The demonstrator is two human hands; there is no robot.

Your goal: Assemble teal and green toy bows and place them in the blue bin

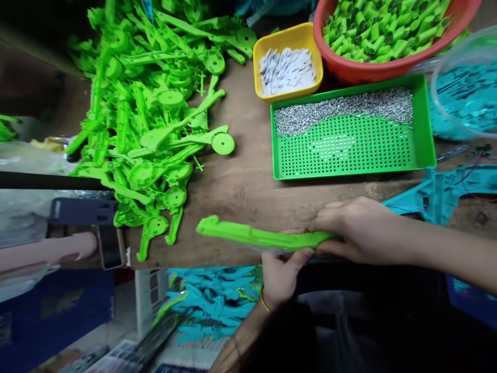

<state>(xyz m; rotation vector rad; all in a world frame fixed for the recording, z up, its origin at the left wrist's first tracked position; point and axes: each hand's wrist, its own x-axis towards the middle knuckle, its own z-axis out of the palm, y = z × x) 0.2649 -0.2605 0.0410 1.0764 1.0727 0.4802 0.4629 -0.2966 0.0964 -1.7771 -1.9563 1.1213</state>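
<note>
A long green plastic part (248, 235) lies level just above the table's front edge, slightly blurred. My left hand (281, 274), with a thin gold band at its wrist, grips the part from below near its middle, thumb pointing right. The fingers of my right hand (349, 230) are closed round the part's right end, close to my left thumb. Left of my hands, a big heap of similar green parts (171, 140) covers the table. Behind my right hand is a green perforated tray (334, 175) with small metal screws along its back.
On the wooden table (240, 181) are a yellow bowl (287, 96) of white pieces, a red basin (373, 72) of green pieces, and a clear tub (435, 98) of teal pieces. A teal frame (435, 199) lies right. Teal parts (217, 300) lie below the table edge.
</note>
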